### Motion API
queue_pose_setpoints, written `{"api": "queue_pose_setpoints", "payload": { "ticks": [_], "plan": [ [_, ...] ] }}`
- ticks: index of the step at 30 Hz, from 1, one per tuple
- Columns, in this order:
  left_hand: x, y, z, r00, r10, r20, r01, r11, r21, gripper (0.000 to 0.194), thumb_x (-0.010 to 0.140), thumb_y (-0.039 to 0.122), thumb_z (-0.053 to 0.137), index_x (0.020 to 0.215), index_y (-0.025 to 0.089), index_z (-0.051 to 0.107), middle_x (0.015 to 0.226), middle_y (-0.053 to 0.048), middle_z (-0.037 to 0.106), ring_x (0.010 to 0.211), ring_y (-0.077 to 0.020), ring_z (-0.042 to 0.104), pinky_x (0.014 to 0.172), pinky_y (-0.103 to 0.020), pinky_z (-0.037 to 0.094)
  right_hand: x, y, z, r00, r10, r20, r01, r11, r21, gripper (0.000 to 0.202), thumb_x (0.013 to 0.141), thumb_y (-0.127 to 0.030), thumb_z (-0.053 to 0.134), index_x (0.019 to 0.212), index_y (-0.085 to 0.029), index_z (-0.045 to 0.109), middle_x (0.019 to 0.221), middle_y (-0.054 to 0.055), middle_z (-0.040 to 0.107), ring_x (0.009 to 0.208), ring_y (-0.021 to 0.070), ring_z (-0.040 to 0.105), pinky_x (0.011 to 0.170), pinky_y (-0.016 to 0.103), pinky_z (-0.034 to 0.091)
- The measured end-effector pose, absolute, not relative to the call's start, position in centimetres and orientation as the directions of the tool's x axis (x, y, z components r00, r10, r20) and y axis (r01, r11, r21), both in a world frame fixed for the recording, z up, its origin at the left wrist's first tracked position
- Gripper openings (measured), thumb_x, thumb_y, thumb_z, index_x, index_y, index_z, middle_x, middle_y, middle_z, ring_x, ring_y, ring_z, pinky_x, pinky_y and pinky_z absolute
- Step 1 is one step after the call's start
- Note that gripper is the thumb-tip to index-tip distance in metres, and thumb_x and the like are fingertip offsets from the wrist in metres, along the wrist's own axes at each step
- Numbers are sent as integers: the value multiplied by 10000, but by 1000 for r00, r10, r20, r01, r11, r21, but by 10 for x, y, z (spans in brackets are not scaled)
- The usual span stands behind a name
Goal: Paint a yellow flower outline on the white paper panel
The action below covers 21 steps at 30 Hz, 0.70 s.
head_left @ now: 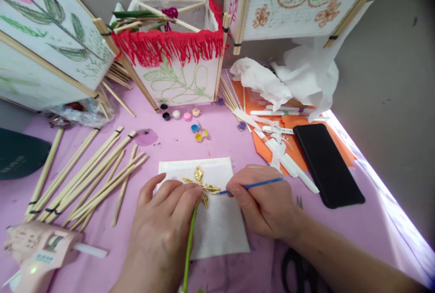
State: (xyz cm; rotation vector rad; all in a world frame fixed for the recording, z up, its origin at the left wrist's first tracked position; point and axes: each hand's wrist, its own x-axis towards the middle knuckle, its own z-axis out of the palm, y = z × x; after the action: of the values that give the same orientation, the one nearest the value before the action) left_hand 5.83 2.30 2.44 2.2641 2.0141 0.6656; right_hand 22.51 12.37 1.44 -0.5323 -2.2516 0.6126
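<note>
The label on the glue gun (42,250), lower left, is blurred; bottom scissors (295,269) are cut off. Left hand (166,213) pinches gold flower (211,188); right hand (261,200) grasps blue brush (261,184).

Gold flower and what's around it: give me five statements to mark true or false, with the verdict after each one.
1. The right hand holds the blue brush. True.
2. The left hand is off to the side, away from the gold flower. False: its fingertips are at the middle of the flower.
3. The stem is green. True.
4. The phone lies to the left of the flower. False: the phone is on the right, partly over the orange sheet.
5. The glue gun is at the lower left, near the sticks. True.
</note>
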Motion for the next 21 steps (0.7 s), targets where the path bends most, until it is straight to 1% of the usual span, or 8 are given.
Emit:
{"api": "queue_pose_setpoints", "payload": {
  "ticks": [6, 11, 14, 17, 21],
  "plan": [
    [59, 23, 25, 51, 964, 259, 943, -132, 307, 185, 835, 115, 461, 945, 209, 575, 924, -2, 687, 850, -185, 589, 930, -428, 363, 228, 124, 16, -647, 540, 538, 230, 811, -538, 220, 862, -147, 402, 710, -154, 561, 589, 13, 597, 540, 110, 524, 534, 243, 395],
    [58, 24, 25, 63, 957, 282, 944, -148, 295, 183, 837, 112, 461, 946, 206, 573, 924, -6, 687, 847, -184, 591, 928, -425, 363, 229, 126, 16, -651, 543, 530, 265, 817, -512, 234, 866, -160, 397, 686, -162, 545, 568, 15, 585, 524, 118, 514, 519, 256, 385],
    [58, 24, 26, 55, 960, 273, 941, -141, 306, 180, 838, 121, 458, 943, 209, 574, 922, -9, 687, 844, -185, 595, 925, -428, 368, 230, 126, 17, -628, 541, 559, 268, 825, -498, 228, 856, -150, 407, 675, -161, 546, 569, 17, 588, 528, 118, 519, 523, 256, 387],
    [58, 23, 26, 46, 963, 265, 938, -133, 321, 185, 834, 117, 458, 939, 214, 574, 915, -3, 689, 843, -185, 597, 928, -434, 368, 232, 126, 19, -574, 556, 602, 252, 819, -516, 192, 839, -129, 417, 713, -161, 558, 606, 19, 608, 560, 118, 539, 550, 252, 406],
    [58, 23, 26, 54, 959, 279, 936, -146, 320, 186, 835, 123, 448, 938, 209, 578, 915, -14, 688, 842, -188, 600, 925, -436, 376, 232, 125, 21, -565, 563, 603, 267, 816, -512, 202, 838, -123, 411, 711, -172, 560, 617, 17, 620, 563, 119, 546, 557, 252, 416]
  ]
}}
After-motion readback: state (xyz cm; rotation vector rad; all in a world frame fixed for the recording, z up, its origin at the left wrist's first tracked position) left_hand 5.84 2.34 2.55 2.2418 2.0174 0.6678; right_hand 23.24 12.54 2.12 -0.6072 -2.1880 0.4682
